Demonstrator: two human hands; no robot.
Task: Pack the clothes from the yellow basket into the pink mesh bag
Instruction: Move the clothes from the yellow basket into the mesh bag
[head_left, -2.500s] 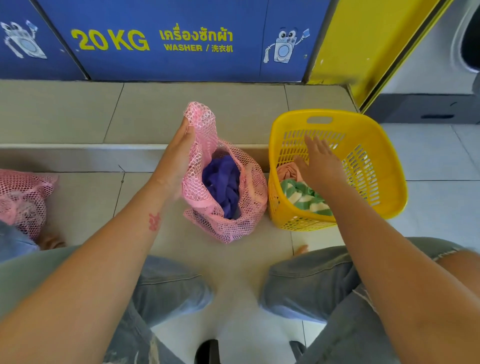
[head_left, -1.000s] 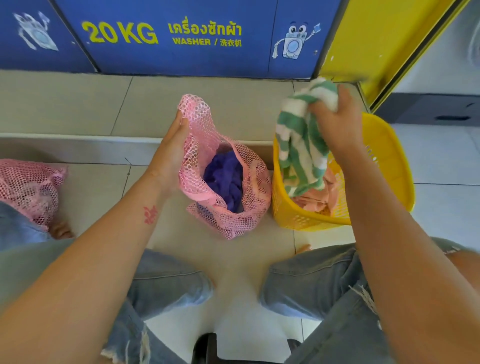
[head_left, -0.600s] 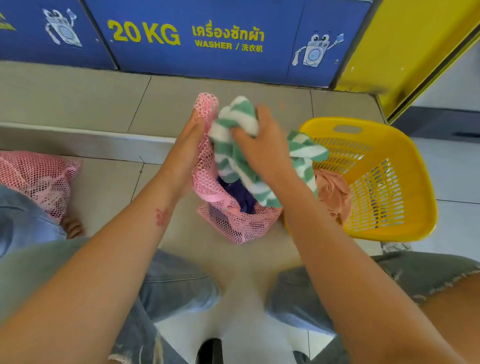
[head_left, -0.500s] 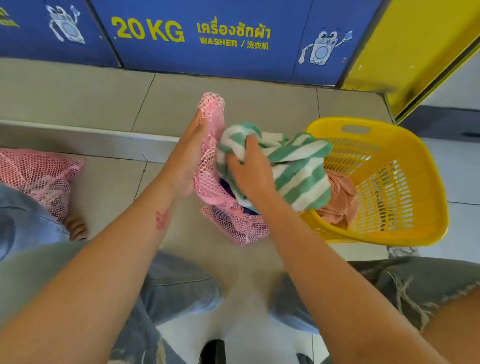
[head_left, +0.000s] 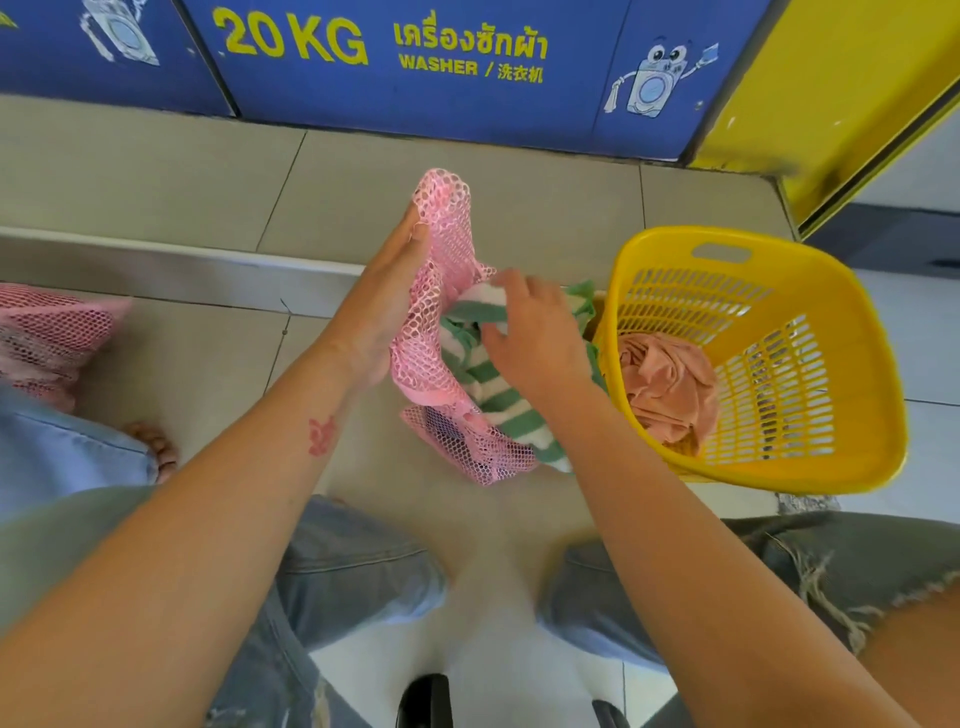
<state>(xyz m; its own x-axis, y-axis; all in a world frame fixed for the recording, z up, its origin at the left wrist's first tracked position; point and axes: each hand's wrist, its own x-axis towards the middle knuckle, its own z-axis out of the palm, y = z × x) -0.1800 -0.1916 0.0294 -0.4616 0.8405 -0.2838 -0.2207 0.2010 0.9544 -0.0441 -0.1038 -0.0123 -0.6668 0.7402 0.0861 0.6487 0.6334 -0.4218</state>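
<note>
The pink mesh bag (head_left: 447, 291) stands on the tiled floor in the middle, its mouth held up by my left hand (head_left: 387, 306), which grips the bag's left rim. My right hand (head_left: 530, 338) presses a green and white striped garment (head_left: 498, 400) down into the bag's mouth; part of the cloth spills over the bag's right edge. The purple garment inside is hidden under it. To the right stands the yellow basket (head_left: 852, 374), tilted, with a peach-pink garment (head_left: 665, 384) bunched at its bottom.
A raised tiled step (head_left: 156, 260) runs behind the bag, below blue washer panels (head_left: 415, 57). A second pink mesh bag (head_left: 47, 338) lies at the far left beside another person's bare foot (head_left: 156, 447). My knees in jeans frame the floor below.
My right hand lifted the striped garment out of the basket, carried it left and pushed it down into the pink mesh bag. My left hand kept hold of the bag's rim.
</note>
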